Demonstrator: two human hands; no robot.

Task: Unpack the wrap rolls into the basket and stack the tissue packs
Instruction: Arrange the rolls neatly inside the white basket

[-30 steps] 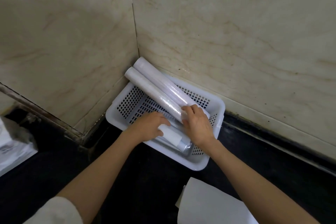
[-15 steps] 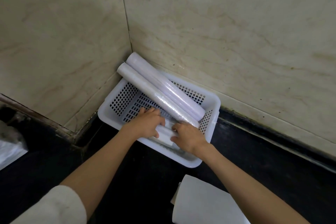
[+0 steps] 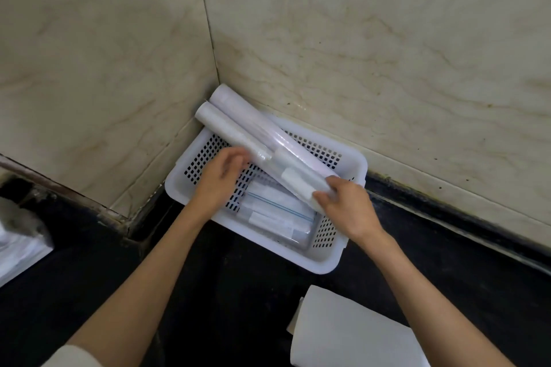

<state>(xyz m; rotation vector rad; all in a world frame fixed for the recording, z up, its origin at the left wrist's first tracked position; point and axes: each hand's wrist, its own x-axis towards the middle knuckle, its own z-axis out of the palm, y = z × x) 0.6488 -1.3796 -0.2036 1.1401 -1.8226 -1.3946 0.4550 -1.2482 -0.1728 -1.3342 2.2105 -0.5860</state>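
A white perforated plastic basket sits in the wall corner at frame centre. Two long white wrap rolls lie side by side across it, their long axis running from the upper left corner down to lower right. The right hand grips their lower-right end, so it is nearer for steering them down; the left hand hovers with loosely curled fingers holding nothing beside their middle. Shorter bagged rolls lie inside.
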